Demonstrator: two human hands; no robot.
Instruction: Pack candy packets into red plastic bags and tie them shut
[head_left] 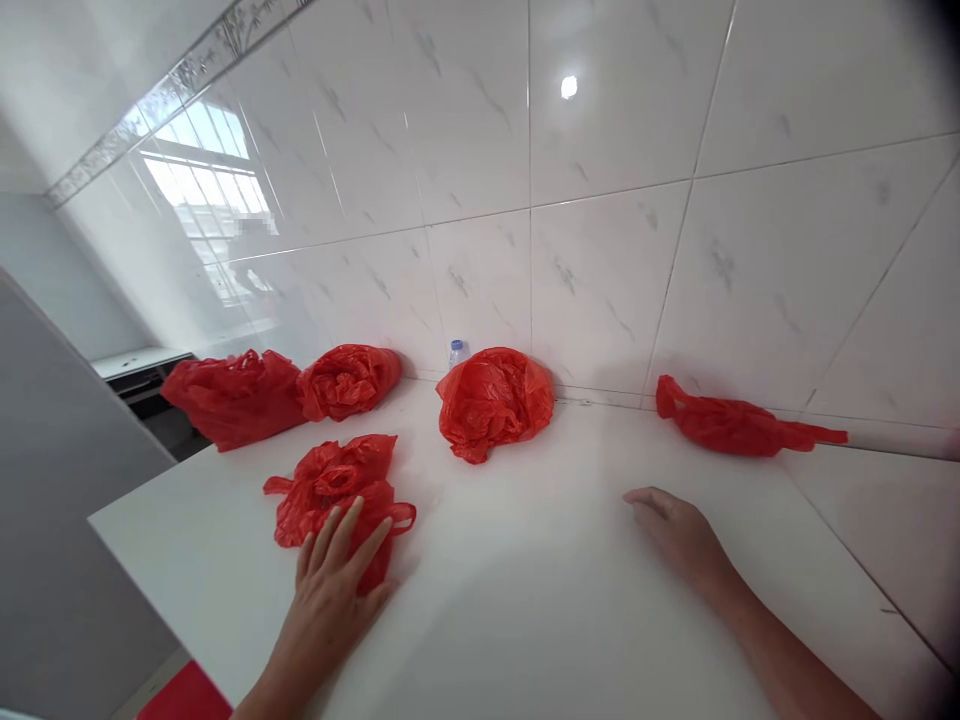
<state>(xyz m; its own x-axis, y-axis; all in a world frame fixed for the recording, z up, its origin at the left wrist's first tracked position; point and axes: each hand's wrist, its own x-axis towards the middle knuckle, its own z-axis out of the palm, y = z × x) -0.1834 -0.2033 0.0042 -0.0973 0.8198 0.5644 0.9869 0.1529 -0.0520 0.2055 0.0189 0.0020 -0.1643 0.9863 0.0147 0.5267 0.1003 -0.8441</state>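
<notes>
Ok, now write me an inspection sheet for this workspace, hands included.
Surface: white tabletop, against the wall.
Job's things: crumpled red plastic bundle under the left hand; one bag or more, cannot tell.
Clutter: bulky red bag at far left, rounded red bag beside it, middle red bag with a blue-capped bottle partly hidden behind, and long red bag at right along the wall.
Left hand: fingers spread over the bundle, seemingly touching.
Right hand: over the tabletop, apart from the bags, fingers slightly bent; no held thing visible.
Cables: nothing seen.
Surroundings: glossy tiled wall reflecting a window; grey panel at left.
</notes>
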